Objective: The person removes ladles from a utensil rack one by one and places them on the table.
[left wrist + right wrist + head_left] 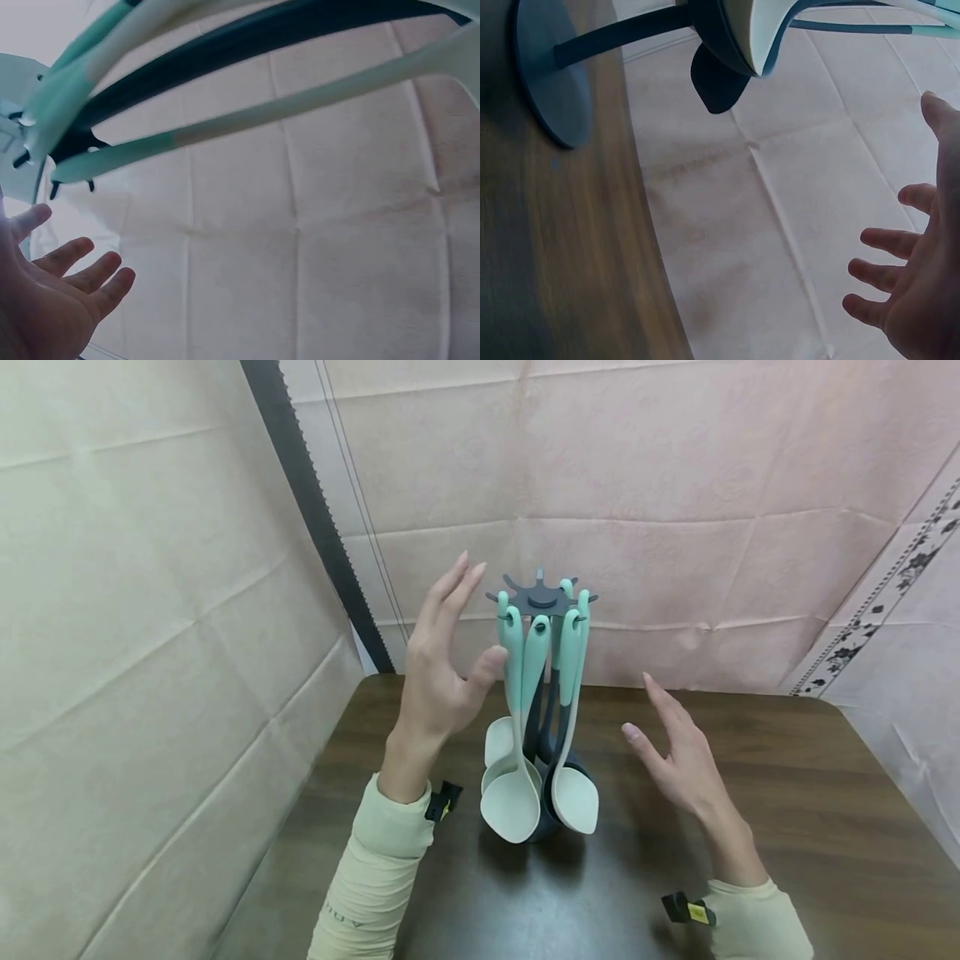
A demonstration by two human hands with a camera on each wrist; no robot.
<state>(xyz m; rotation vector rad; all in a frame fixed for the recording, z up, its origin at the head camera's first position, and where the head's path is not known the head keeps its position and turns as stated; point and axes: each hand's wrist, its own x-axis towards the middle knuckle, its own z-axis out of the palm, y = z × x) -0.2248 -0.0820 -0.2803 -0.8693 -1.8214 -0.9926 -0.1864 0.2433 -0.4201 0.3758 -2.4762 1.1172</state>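
Note:
A dark blue utensil stand (542,599) holds several kitchen utensils hung by mint-green handles from its hooked top. In front hang a cream ladle (510,808) and another cream, spoon-like utensil (576,800); darker utensils behind are partly hidden. My left hand (442,672) is raised just left of the handles, fingers extended; its thumb tip overlaps their edge in the head view. In the left wrist view this hand (60,307) appears apart from the hooks. To the right of the stand, my right hand (678,756) hovers with fingers spread, holding nothing.
The stand's round base (551,75) rests on a dark wooden table (630,877). Pale creased cloth (637,560) hangs behind the table, and more cloth (150,635) hangs along the left side.

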